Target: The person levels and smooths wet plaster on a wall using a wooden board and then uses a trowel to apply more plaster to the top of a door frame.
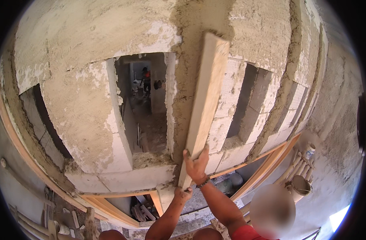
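Observation:
I grip a long, pale wooden board (205, 94) with both hands, holding it nearly upright and tilted slightly right against a strip of wet-looking plaster (183, 100) on the block wall (143, 178). My left hand (183, 193) is closed on the board's bottom end. My right hand (196, 165), with a dark band at its wrist, is wrapped round it a little higher. The board runs up between a large window opening (139, 104) and a narrow one (241, 104); it hides part of the strip behind it.
A person (146, 78) in an orange top stands in the room beyond the large opening. Below are timber frames (277, 158), loose offcuts (143, 212), poles (299, 172) and a bucket (301, 186). A blurred round patch above a red sleeve covers the lower right.

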A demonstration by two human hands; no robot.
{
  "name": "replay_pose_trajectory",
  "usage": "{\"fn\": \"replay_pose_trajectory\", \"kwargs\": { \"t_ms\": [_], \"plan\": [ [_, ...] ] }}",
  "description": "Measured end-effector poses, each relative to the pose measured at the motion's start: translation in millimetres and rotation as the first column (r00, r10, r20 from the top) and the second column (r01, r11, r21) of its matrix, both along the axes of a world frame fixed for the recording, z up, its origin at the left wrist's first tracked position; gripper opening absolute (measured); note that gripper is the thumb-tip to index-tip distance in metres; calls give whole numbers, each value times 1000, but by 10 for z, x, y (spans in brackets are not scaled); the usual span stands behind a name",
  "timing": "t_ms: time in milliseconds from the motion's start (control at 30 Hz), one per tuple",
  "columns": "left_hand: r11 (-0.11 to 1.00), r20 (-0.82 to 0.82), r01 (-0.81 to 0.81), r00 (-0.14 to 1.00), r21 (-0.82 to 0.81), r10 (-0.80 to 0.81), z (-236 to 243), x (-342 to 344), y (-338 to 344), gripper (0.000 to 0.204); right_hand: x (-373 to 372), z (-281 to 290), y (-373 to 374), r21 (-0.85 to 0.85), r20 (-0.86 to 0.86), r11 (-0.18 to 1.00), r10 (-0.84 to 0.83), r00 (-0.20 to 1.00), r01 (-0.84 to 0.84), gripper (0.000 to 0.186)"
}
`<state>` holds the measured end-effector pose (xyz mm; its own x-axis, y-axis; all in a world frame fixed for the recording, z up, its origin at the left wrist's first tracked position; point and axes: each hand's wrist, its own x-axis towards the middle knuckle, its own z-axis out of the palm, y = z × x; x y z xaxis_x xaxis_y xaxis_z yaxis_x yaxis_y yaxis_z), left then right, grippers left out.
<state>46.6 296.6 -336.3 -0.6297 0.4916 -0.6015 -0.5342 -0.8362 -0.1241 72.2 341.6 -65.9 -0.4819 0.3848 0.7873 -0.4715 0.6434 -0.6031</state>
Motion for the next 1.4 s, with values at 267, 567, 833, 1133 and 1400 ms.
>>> {"fn": "replay_pose_trajectory", "kwargs": {
  "t_ms": [267, 567, 833, 1133, 1400],
  "plan": [
    [995, 38, -45, 998, 85, 42, 1143, 101, 215, 41, 67, 1048, 107, 8, -120, 999, 33, 992, -33, 53],
    [1000, -52, -26, 998, 5, 26, 267, 98, -77, 40, 7, 46, -148, 121, 8, 988, -97, 995, 96, 78],
    [999, -183, 25, 983, 44, -16, -652, 49, -357, 39, 11, -696, -323, 145, -2, 989, 6, 1000, -5, 71],
    [995, -47, 58, 997, -75, -62, 322, 12, 81, 26, -10, 196, 69, 58, -137, 998, 9, 991, -1, 59],
    [997, 18, 34, 999, -65, -33, 1208, 5, 561, 36, -26, 1058, 429, 55, -183, 995, -72, 980, 84, 58]
  ]
}}
